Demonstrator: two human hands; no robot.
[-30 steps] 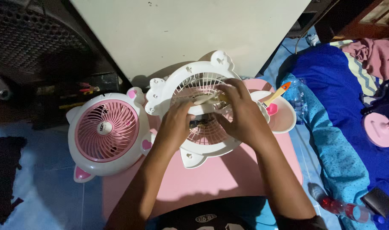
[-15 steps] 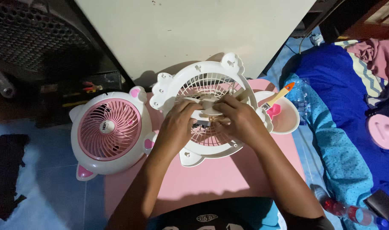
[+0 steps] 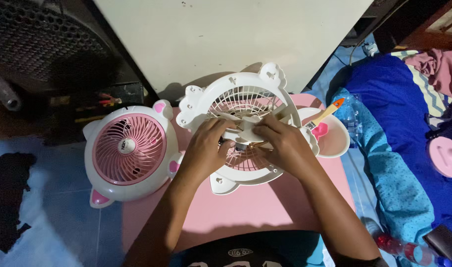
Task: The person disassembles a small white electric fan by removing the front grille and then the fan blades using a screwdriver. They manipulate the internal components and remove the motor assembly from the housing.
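At the far edge of the pink table, the round cream plastic fan housing with ear-shaped tabs lay grille-up while the left hand and right hand pinched its cream blade piece, fingers drawn closer together than a moment earlier.

Your left hand and right hand both grip the cream fan blade at the centre of the white fan housing, which rests on the pink table. A second pink-grilled fan lies just left. A brush sits in the bowl at right.
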